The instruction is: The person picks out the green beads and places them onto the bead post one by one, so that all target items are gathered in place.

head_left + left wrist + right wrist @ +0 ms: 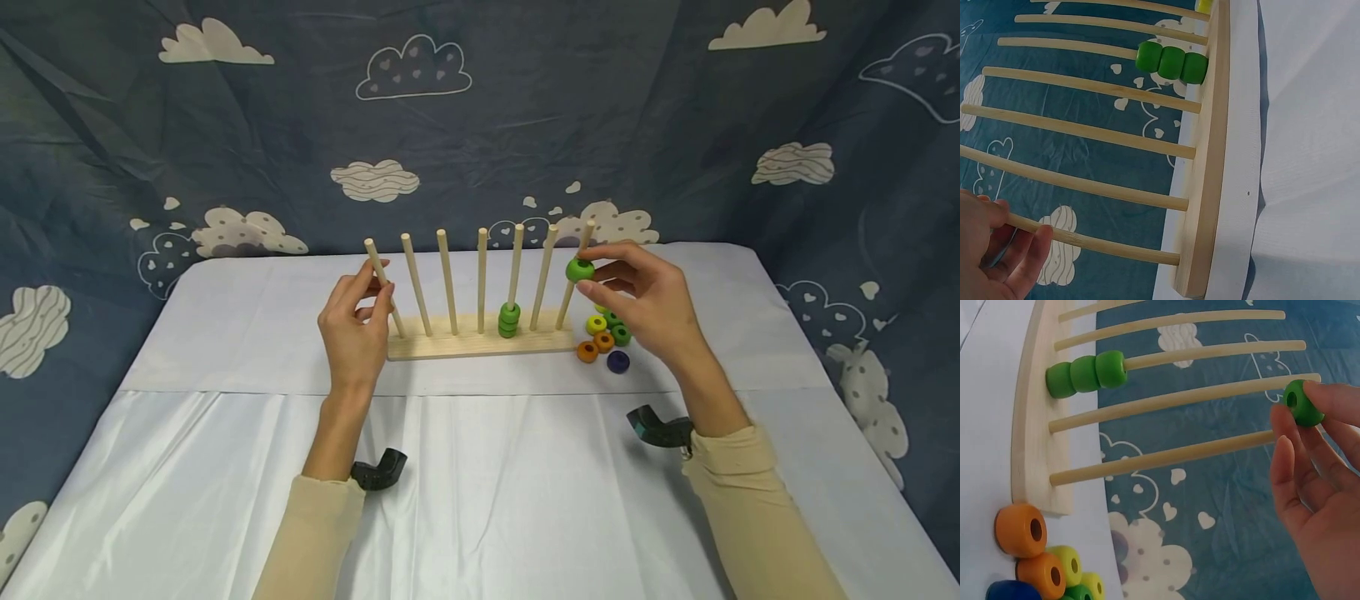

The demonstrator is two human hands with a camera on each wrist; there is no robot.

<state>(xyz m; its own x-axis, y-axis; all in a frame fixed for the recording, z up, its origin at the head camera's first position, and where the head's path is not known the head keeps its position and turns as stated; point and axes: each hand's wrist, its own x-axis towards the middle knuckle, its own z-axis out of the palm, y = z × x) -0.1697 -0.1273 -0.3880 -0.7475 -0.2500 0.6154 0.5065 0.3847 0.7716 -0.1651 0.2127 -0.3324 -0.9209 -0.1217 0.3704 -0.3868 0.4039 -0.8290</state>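
A wooden base [480, 346] carries a row of several upright pegs. My left hand [358, 321] grips the leftmost peg [1110, 245] between thumb and fingers. In my right hand [645, 292] a green bead [580, 269] is pinched between thumb and fingertips, held up beside the rightmost peg [1166, 457]. The bead's hole shows in the right wrist view. Three green beads [1087, 374] are stacked at the bottom of the third peg from the right.
Loose beads lie at the base's right end: orange [587, 352], yellow [596, 324], green [620, 335] and dark blue [618, 362]. Some are partly hidden by my right hand. A white cloth covers the table [495, 467]. Behind hangs a dark curtain [525, 125] with clouds.
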